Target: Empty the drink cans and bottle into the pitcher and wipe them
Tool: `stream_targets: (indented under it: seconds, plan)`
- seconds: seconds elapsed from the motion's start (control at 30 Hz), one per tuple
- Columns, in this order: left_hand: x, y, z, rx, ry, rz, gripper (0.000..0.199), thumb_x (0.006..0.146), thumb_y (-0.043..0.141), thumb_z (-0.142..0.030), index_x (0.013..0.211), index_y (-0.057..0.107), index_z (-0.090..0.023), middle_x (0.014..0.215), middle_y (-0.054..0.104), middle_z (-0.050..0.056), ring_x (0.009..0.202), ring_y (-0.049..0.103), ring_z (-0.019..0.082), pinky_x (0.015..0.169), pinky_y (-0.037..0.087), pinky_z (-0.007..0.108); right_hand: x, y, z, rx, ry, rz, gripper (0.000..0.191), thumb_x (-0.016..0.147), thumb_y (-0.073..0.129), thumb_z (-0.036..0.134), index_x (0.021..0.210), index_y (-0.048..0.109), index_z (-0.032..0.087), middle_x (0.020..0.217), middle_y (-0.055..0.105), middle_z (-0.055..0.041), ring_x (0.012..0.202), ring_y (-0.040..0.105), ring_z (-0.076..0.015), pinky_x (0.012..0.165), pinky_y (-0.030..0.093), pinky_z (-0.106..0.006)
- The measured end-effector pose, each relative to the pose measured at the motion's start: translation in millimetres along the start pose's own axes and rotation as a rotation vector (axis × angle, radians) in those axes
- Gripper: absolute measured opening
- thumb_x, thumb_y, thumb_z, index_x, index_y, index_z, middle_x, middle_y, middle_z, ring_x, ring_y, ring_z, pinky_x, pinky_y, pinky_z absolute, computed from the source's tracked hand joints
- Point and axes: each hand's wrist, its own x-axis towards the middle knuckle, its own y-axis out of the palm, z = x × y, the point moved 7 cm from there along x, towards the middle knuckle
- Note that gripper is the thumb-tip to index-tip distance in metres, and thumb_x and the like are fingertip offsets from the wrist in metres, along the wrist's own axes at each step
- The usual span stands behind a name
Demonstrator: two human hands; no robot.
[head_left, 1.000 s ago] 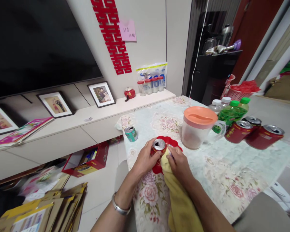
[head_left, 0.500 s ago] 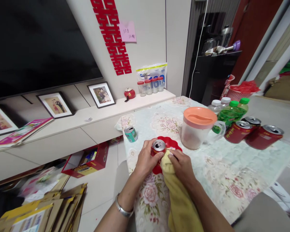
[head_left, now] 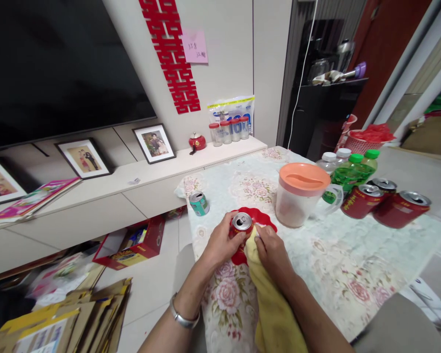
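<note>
My left hand (head_left: 223, 240) is wrapped round the left side of an opened red can (head_left: 242, 223), its thumb across the front. The can is over a red scalloped dish (head_left: 265, 217), whose middle is hidden. Pinched in my right hand (head_left: 274, 250) is a yellow cloth (head_left: 275, 304), pressed against the can's right side and hanging down over the table edge towards me.
Left on the flowered tablecloth (head_left: 327, 255) stands a teal can (head_left: 199, 203). A lidded pitcher (head_left: 297, 196) is right of the dish. Beyond it are bottles (head_left: 353, 171) and several red cans (head_left: 402, 208). Cardboard (head_left: 69, 318) lies on the floor at left.
The fingers of my right hand have shifted slightly on the cloth beside the can. My left wrist has moved a little to the left, with the can still held.
</note>
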Motion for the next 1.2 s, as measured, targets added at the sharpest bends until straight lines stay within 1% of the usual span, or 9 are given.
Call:
stream_targets:
  seconds: [0.13,0.23,0.33,0.53,0.67,0.8,0.97,1.07,1.2]
  plan:
    - [-1,0.4,0,0.022,-0.015,-0.013,0.056,0.079,0.062,-0.019,0.134,0.05,-0.023,0.139,0.063,0.008,0.127,0.06,0.027,0.111,0.044,0.045,0,8,-8,-0.11,0.065,0.131,0.024,0.088,0.046,0.01,0.094,0.069,0.015,0.079,0.063,-0.0066,0.066,0.056,-0.0179,0.061,0.043,-0.027]
    - [-2,0.0,-2,0.101,-0.009,-0.041,0.069,0.079,0.064,-0.02,0.145,0.044,-0.023,0.148,0.054,0.009,0.136,0.052,0.03,0.115,0.039,0.048,0,8,-10,-0.143,0.099,0.162,0.023,0.082,0.048,0.004,0.081,0.067,0.016,0.074,0.062,-0.0067,0.063,0.055,-0.0168,0.059,0.039,-0.026]
    - [-1,1.6,-4,0.166,-0.004,-0.044,0.067,0.08,0.065,-0.022,0.145,0.047,-0.025,0.137,0.058,0.01,0.128,0.057,0.031,0.11,0.043,0.048,1,4,-10,-0.125,0.121,0.136,0.023,0.081,0.048,0.004,0.079,0.069,0.015,0.072,0.065,-0.0086,0.064,0.058,-0.0183,0.06,0.041,-0.028]
    - [3,2.6,2,0.072,0.034,-0.155,0.051,0.075,0.075,-0.023,0.124,0.057,-0.024,0.126,0.064,0.007,0.121,0.061,0.026,0.107,0.046,0.042,1,-12,-5,0.073,0.079,-0.041,0.03,0.098,0.045,0.024,0.115,0.069,0.019,0.107,0.075,-0.0111,0.096,0.07,-0.0218,0.083,0.056,-0.034]
    - [3,5.4,12,-0.031,-0.043,-0.107,0.056,0.075,0.077,-0.025,0.126,0.052,-0.025,0.124,0.069,0.005,0.115,0.066,0.026,0.103,0.051,0.042,2,-19,4,0.151,0.012,-0.125,0.035,0.101,0.044,0.03,0.128,0.062,0.019,0.12,0.071,-0.0127,0.109,0.068,-0.0219,0.092,0.057,-0.036]
    - [2,4.0,8,-0.072,0.021,-0.02,0.056,0.079,0.069,-0.021,0.131,0.049,-0.024,0.138,0.063,0.009,0.125,0.062,0.026,0.108,0.048,0.042,2,-12,8,0.108,-0.047,-0.092,0.04,0.1,0.042,0.027,0.135,0.057,0.015,0.118,0.068,-0.0153,0.112,0.064,-0.023,0.098,0.053,-0.04]
    - [1,3.4,6,-0.021,0.011,0.014,0.056,0.079,0.061,-0.015,0.133,0.046,-0.022,0.141,0.06,0.011,0.129,0.06,0.027,0.112,0.045,0.046,0,2,-3,-0.03,-0.002,0.034,0.033,0.095,0.042,0.017,0.117,0.066,0.011,0.093,0.067,-0.0126,0.084,0.064,-0.0224,0.076,0.054,-0.034]
    - [0,3.1,5,0.029,-0.033,-0.022,0.056,0.077,0.061,-0.012,0.13,0.049,-0.025,0.135,0.065,0.008,0.123,0.063,0.028,0.11,0.045,0.047,-1,8,-8,-0.105,0.042,0.116,0.023,0.09,0.047,0.012,0.095,0.07,0.014,0.081,0.064,-0.008,0.066,0.059,-0.018,0.06,0.045,-0.028]
    - [-1,2.9,0,0.13,-0.013,-0.071,0.063,0.076,0.064,-0.013,0.136,0.05,-0.024,0.138,0.061,0.008,0.13,0.058,0.029,0.112,0.043,0.046,-1,8,-12,-0.129,0.097,0.13,0.021,0.085,0.05,0.005,0.079,0.067,0.016,0.074,0.063,-0.0067,0.058,0.056,-0.0148,0.057,0.04,-0.025]
